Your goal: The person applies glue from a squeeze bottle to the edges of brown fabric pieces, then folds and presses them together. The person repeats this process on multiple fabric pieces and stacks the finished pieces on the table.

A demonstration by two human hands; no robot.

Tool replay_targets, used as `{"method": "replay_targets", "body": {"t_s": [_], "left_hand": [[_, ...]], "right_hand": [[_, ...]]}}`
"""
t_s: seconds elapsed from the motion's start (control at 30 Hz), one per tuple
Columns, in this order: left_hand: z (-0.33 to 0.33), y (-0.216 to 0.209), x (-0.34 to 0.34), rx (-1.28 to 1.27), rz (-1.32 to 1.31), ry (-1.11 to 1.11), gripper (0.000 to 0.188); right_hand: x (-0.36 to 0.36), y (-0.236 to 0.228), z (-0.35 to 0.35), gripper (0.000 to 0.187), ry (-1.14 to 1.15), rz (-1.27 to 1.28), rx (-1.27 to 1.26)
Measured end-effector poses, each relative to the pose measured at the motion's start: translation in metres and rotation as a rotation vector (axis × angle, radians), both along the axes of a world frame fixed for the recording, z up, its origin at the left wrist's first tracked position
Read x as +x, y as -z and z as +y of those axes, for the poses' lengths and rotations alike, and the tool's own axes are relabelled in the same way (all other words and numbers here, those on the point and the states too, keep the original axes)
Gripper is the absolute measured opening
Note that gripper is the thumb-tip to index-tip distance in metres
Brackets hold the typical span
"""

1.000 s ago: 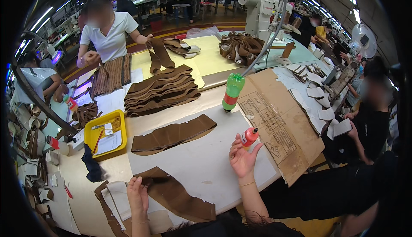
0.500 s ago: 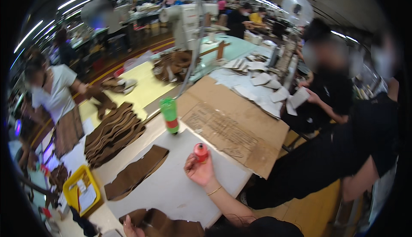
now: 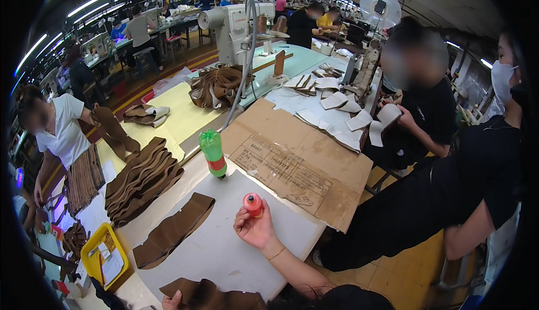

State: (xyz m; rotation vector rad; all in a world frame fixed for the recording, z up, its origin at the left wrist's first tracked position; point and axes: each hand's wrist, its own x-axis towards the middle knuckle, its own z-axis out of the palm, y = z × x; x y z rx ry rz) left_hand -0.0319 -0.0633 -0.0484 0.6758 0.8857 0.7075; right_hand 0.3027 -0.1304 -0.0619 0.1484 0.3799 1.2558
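My right hand (image 3: pixel 255 230) is closed round a small red squeeze bottle (image 3: pixel 254 203) with a dark tip, held above the grey-white work sheet (image 3: pixel 247 259). At the lower edge my left hand (image 3: pixel 173 301), mostly cut off, grips the edge of a brown fabric piece (image 3: pixel 236 297). A second brown fabric piece (image 3: pixel 174 231) lies flat on the sheet, left of my right hand. Beyond it a green plastic bottle (image 3: pixel 212 151) with a red band stands upright at the sheet's far edge.
Stacked brown fabric pieces (image 3: pixel 137 183) and a yellow tray (image 3: pixel 105 256) lie left. Flattened cardboard (image 3: pixel 292 161) covers the table beyond. A sewing machine (image 3: pixel 236 29) stands farther back. At left a person (image 3: pixel 67 122) handles brown strips; at right another (image 3: pixel 429 108) holds pale pieces.
The view has shifted slightly and sharpened. My right hand still holds the red bottle, and my left still grips the fabric. At left, the other person's brown strip hangs differently.
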Motion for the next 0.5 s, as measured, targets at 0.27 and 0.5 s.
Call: {"method": "replay_targets", "body": {"t_s": [0.27, 0.5], "left_hand": [[-0.002, -0.015, 0.004, 0.175, 0.082, 0.044, 0.034], [0.001, -0.024, 0.016, -0.032, -0.158, 0.076, 0.039]], "right_hand": [[-0.018, -0.023, -0.009, 0.058, -0.045, -0.423, -0.165], [-0.02, -0.036, -0.015, 0.059, -0.051, -0.684, -0.141]]}}
